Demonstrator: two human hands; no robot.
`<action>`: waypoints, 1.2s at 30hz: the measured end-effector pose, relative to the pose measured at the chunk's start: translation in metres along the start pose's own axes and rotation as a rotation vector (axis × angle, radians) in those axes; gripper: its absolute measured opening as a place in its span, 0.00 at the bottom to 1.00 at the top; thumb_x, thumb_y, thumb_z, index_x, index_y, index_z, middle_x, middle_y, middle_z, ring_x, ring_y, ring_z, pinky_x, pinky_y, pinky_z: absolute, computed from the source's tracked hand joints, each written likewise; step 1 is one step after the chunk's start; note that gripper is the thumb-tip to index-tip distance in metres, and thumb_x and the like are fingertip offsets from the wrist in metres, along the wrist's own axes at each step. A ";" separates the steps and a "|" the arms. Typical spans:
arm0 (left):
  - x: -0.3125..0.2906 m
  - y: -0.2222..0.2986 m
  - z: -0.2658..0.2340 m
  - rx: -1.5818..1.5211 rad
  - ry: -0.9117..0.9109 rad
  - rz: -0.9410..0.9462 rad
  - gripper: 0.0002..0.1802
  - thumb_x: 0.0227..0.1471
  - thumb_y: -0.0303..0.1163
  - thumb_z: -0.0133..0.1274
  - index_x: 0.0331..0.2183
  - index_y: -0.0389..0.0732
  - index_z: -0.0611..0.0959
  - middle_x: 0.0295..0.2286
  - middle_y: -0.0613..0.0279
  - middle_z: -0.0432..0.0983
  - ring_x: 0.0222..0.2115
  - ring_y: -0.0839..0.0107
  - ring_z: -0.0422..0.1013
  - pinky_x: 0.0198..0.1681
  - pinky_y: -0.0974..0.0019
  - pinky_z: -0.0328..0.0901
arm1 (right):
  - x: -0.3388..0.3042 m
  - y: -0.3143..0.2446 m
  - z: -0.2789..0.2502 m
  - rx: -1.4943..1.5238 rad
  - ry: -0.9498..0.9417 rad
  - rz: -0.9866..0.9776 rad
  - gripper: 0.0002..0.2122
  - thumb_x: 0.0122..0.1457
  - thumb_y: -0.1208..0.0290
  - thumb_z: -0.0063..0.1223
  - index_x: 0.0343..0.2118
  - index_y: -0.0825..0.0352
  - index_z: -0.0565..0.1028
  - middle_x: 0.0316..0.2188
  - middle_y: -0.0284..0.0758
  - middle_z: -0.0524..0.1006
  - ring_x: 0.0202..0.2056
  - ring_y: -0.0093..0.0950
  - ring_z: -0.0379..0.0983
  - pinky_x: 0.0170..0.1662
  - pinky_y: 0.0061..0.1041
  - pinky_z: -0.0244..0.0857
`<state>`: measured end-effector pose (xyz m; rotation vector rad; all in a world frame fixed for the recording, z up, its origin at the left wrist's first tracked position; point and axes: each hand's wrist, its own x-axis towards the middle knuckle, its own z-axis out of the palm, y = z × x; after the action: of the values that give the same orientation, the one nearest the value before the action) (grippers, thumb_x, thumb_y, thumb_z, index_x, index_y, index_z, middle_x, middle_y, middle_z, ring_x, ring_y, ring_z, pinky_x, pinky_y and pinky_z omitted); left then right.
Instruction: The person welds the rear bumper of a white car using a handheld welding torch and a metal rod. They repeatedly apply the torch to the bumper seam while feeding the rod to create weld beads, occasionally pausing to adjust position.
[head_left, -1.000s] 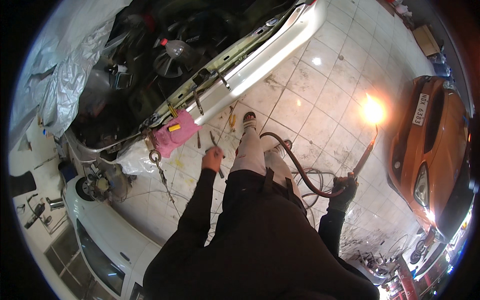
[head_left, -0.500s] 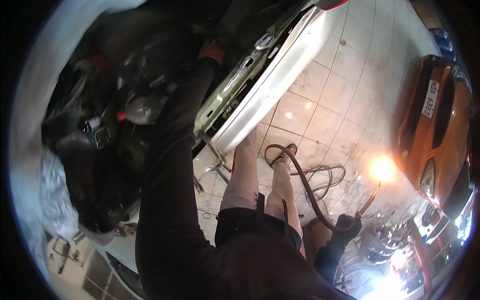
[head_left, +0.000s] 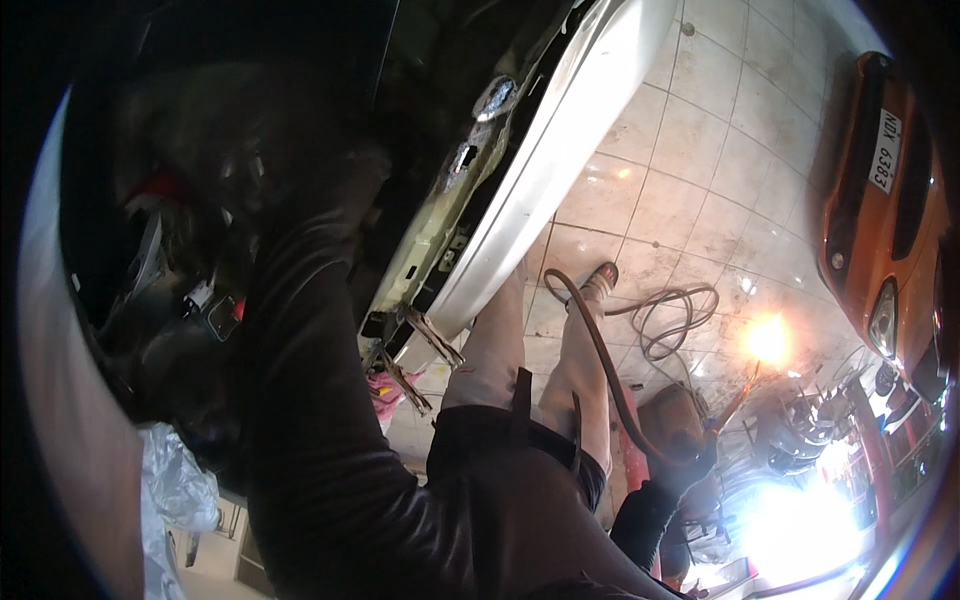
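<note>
My right hand (head_left: 704, 446), dark and partly blurred at the lower right, is closed around a slim gas torch (head_left: 737, 406). A bright orange flame (head_left: 769, 340) burns at its tip, pointing away from me. From the torch a brown hose (head_left: 607, 375) arches past my legs to the floor. My left arm, in a dark sleeve (head_left: 310, 320), reaches into the dark inside of a vehicle; shadow hides the left hand's fingers. Beside that arm lie the vehicle's bare greenish metal frame (head_left: 433, 222) and white outer panel (head_left: 535, 180).
Worn metal clamps (head_left: 432, 338) hang at the frame's near end. Loops of hose (head_left: 675, 310) lie on the tiled floor (head_left: 690, 165). An orange car (head_left: 900, 225) stands at the right. Intense white glare (head_left: 800, 530) covers the lower right. Crumpled plastic (head_left: 180, 480) lies at the left.
My view has shifted and turned slightly. The left arm reaches deeper into the vehicle, and its hand, visible earlier, is lost in shadow. The torch still burns in my right hand.
</note>
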<state>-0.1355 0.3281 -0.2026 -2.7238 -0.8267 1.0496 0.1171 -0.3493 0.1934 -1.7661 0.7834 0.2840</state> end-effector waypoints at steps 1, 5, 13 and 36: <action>0.001 -0.003 -0.003 -0.027 0.008 -0.017 0.20 0.61 0.43 0.47 0.47 0.44 0.84 0.48 0.55 0.79 0.49 0.56 0.74 0.54 0.52 0.67 | 0.000 0.004 0.002 0.005 0.004 0.007 0.19 0.68 0.61 0.49 0.18 0.56 0.62 0.13 0.23 0.61 0.16 0.17 0.60 0.29 0.21 0.64; -0.054 0.000 0.020 -0.163 0.001 -0.194 0.22 0.62 0.46 0.46 0.47 0.42 0.83 0.49 0.52 0.78 0.49 0.54 0.74 0.53 0.50 0.67 | 0.013 -0.029 0.031 0.068 -0.051 0.119 0.19 0.68 0.62 0.49 0.18 0.57 0.64 0.13 0.23 0.62 0.17 0.18 0.61 0.30 0.20 0.63; -0.180 0.000 0.040 -0.527 0.047 -0.624 0.26 0.64 0.50 0.45 0.49 0.40 0.82 0.50 0.47 0.77 0.48 0.50 0.74 0.52 0.46 0.68 | 0.108 -0.013 -0.050 0.242 -0.457 0.025 0.10 0.67 0.64 0.51 0.33 0.66 0.69 0.20 0.26 0.65 0.23 0.19 0.65 0.37 0.25 0.70; -0.326 0.182 -0.146 -0.817 0.492 -0.505 0.29 0.63 0.60 0.46 0.51 0.46 0.78 0.45 0.45 0.80 0.47 0.46 0.74 0.45 0.50 0.69 | 0.141 -0.021 -0.097 0.393 -0.707 0.067 0.20 0.68 0.49 0.46 0.41 0.65 0.75 0.16 0.29 0.70 0.19 0.27 0.66 0.35 0.35 0.67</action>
<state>-0.1591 0.0162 0.0482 -2.8167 -1.9962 -0.1141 0.2177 -0.4868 0.1652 -1.1483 0.3477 0.7008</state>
